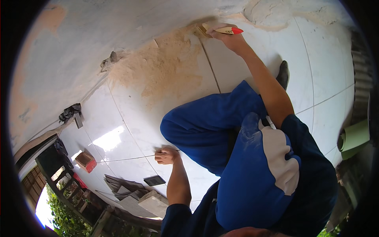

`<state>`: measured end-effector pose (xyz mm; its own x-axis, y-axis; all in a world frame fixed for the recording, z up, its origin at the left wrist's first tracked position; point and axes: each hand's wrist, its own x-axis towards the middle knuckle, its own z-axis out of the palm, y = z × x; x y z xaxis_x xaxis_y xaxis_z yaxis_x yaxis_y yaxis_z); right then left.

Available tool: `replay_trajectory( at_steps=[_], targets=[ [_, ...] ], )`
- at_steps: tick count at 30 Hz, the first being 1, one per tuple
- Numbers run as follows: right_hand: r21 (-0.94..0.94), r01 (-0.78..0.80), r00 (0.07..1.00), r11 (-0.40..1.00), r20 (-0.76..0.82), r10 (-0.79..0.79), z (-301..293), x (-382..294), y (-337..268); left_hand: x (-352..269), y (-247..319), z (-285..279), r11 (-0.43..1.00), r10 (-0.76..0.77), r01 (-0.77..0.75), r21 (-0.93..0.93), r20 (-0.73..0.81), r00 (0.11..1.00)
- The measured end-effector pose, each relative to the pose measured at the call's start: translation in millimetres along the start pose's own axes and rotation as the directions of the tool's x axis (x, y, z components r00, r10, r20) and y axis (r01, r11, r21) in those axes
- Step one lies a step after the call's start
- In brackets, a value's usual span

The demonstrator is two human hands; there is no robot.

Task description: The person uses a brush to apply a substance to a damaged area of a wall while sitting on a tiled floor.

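Observation:
My right hand (231,41) grips a flat paintbrush (224,30) with a pale handle and a red tip. Its bristles are down at the seam where the wall (86,32) meets the white tiled floor (237,65). Sandy brown dust (162,65) spreads over the tiles along the wall, left of the brush. A dark grout line (210,63) runs from near the brush towards my knee. With its fingers curled, my left hand (166,155) rests on the floor beside my blue-trousered knee; no object shows in it.
A broken hole (111,60) and a black crumpled bundle (70,112) sit at the wall's foot. To the lower left are a brick-like block (86,162), stacked grey strips (127,189), a dark rectangular box (154,180) and a pale block (153,203). A green roll (355,136) lies far right.

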<state>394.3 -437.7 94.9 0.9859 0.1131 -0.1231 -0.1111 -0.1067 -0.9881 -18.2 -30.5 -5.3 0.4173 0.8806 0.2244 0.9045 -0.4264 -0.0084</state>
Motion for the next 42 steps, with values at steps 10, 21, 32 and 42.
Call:
replay_trajectory(
  at_steps=[10, 21, 32, 42],
  targets=[
    [-0.098, 0.052, 0.997, 0.994, -0.058, -0.058, -0.6, 1.5, -8.4, 1.2, 0.1, 0.9, 0.999, 0.009, -0.009, -0.042, 0.0, 1.0],
    [0.135, -0.18, 0.966, 0.974, 0.211, 0.149, -8.6, -0.9, 0.9, -0.3, 3.2, 0.3, 0.999, 0.003, -0.004, -0.054, -0.018, 1.0],
    [-0.063, -0.087, 0.991, 0.994, -0.11, 0.079, -26.6, 9.3, -13.1, -1.8, 3.1, 0.6, 0.998, 0.038, -0.039, -0.045, -0.023, 0.999],
    [0.007, 0.035, 0.956, 0.999, -0.291, -0.032, -39.7, -10.3, 2.8, 1.6, -2.1, 4.4, 0.998, 0.042, -0.044, -0.036, -0.041, 0.998]
  ],
)
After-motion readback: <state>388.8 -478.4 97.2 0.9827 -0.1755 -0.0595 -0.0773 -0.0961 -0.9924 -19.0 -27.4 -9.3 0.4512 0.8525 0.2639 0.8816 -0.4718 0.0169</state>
